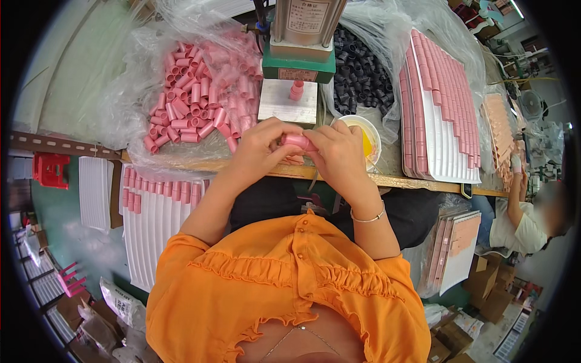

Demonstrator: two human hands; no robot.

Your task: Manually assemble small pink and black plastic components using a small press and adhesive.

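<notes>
At the bench's front edge: left hand, right hand, one pink tube.
Both curled nearly closed, pinching opposite ends; light, in-line pressure should avoid tilting.

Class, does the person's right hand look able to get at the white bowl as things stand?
Probably yes: the white bowl sits close beside the right hand, with nothing visible blocking the way, though both that hand and the left hand hold a pink tube.

Pink tube, black pieces, green-and-grey press, white tray striped with pink, orange blouse, red stool
</notes>
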